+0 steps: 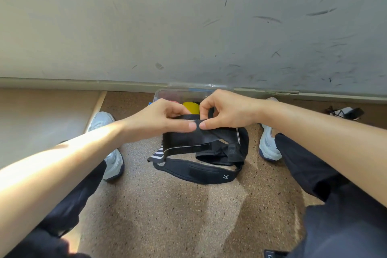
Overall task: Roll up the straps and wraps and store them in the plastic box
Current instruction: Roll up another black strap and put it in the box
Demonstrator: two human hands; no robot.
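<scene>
Dark trousers [345, 216] flank the left hand [165, 119] and right hand [224, 111], whose fingers [191, 125] pinch the end of a black strap [217, 133] just in front of the plastic box [180, 91]; light, limp webbing, it likely rolls best held at this flat end, kept taut.

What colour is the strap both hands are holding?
The strap is black with a thin pale edge line; the head view shows it.

Flat black strap [217, 132] above tangled black wraps [201, 172]; clear plastic box [167, 93] just behind.
</scene>
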